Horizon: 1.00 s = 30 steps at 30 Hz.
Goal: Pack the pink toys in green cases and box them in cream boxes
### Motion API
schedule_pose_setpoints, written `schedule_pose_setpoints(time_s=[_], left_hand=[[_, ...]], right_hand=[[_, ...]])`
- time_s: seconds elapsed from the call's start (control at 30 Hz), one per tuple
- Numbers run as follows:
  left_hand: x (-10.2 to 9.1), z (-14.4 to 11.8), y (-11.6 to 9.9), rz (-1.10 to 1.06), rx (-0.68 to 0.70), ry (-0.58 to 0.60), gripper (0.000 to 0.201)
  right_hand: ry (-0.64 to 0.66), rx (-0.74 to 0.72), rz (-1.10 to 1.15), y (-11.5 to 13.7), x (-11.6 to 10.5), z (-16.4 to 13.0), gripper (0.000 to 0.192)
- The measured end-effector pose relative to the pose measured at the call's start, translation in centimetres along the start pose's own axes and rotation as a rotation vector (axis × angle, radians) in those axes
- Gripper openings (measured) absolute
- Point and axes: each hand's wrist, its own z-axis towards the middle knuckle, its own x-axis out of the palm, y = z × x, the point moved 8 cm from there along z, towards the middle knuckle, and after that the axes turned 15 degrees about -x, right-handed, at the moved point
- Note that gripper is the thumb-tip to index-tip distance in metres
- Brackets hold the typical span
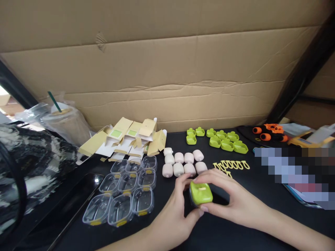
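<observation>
A black table [261, 181] runs across the view, backed by a wall of creased brown cardboard [167, 69]. At far left stands a lidded iced drink cup [66, 123] in a plastic bag, then a heap of flat folded cartons [128, 139]. In front of them lie clear plastic shells [123, 190] in rows, then pale pink cases [183, 163], green covers [222, 141] behind, and yellow loops [232, 164]. Low in the middle, the left hand [172, 216] and right hand [232, 198] hold a green case [201, 192] just above the table, fingers of both closed on its sides. Orange and black parts [269, 133] lie far right.
</observation>
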Motion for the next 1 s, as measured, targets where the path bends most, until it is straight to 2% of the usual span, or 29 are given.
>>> schedule_pose_setpoints(time_s=[0.23,0.43,0.6,0.77,0.9,1.0], left_hand=[[-0.1,0.1,0.0,-0.002,0.019,0.005,0.061],[-0.1,0.5,0.2,-0.019,0.020,0.012,0.065],[-0.1,0.7,0.5,-0.026,-0.018,0.030,0.066],[-0.3,0.9,0.7,-0.032,0.027,0.031,0.071],[-0.3,1.2,0.8,-0.007,0.066,0.020,0.069],[-0.1,0.9,0.8,0.015,0.061,0.010,0.077]], right_hand=[[0.050,-0.016,-0.076,0.3,0.2,0.3,0.040],[0.093,-0.068,-0.108,0.5,0.2,0.5,0.033],[0.123,-0.038,-0.105,0.3,0.6,0.4,0.025],[0.175,-0.024,-0.199,0.5,1.1,0.3,0.035],[0.181,0.011,-0.192,0.4,1.2,0.2,0.033],[0.200,0.020,-0.199,0.4,0.9,0.2,0.032]])
